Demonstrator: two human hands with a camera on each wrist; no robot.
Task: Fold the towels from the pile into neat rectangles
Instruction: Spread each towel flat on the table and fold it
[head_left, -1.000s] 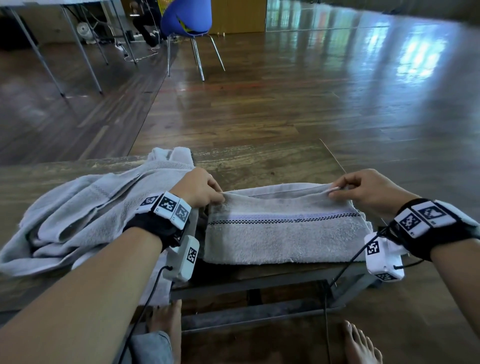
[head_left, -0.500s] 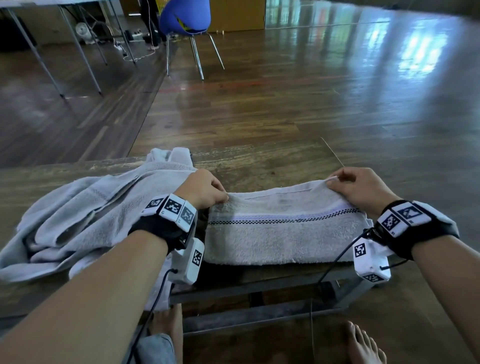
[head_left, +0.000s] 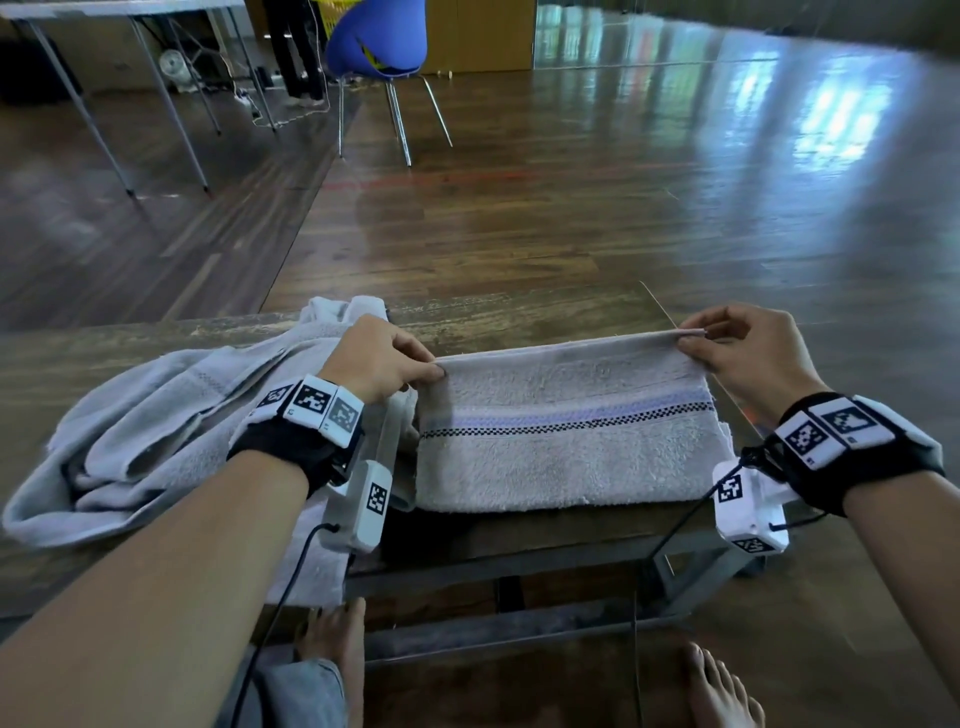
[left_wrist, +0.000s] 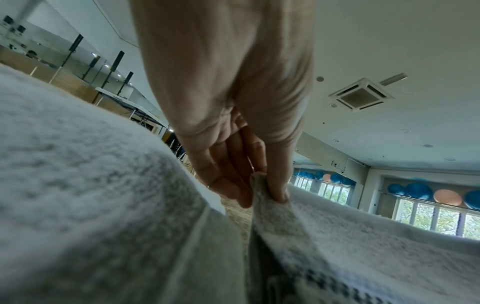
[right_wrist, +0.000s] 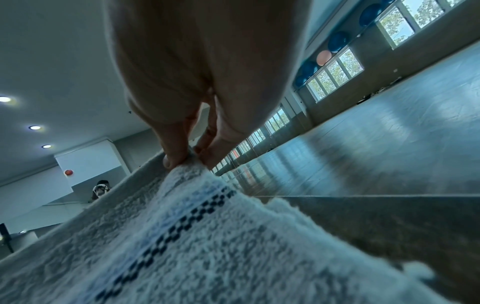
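From the head view, we see a striped towel (head_left: 561, 441) lying flat on the right part of the tabletop (head_left: 519, 317). Our left hand (head_left: 379, 358) pinches its far left corner, and our right hand (head_left: 748, 348) pinches its far right corner. The pile (head_left: 156, 426) of loose towels sits to the left. We think we are mid-fold; next we should bring the far edge to the near edge, keeping corners even.

From the left wrist view, the thumb and fingers (left_wrist: 228, 187) squeeze the towel's corner. That grip hides in the head view.

From the right wrist view, the fingertips (right_wrist: 174, 158) nip the hem, and layers show beneath.
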